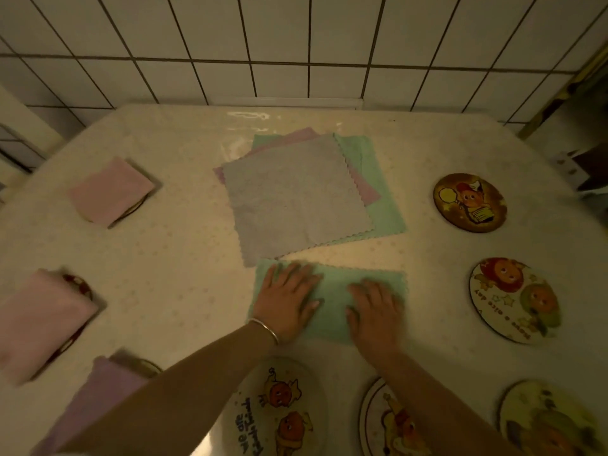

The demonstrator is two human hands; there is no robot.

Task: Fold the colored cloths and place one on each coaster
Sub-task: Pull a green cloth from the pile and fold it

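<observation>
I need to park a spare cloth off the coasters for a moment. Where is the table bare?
Bare table lies between the left pink folded cloths and the cloth stack; a narrower strip separates the stack from the right coasters. The near edge is crowded with coasters and both arms.

A pale tabletop (pixel 184 258) with a faint speckled pattern and a glossy clear cover. Behind the tabletop rises a white tiled wall (pixel 296 44) with dark grout lines. A silver bangle (pixel 265 329) lies above the tabletop's near edge.
</observation>
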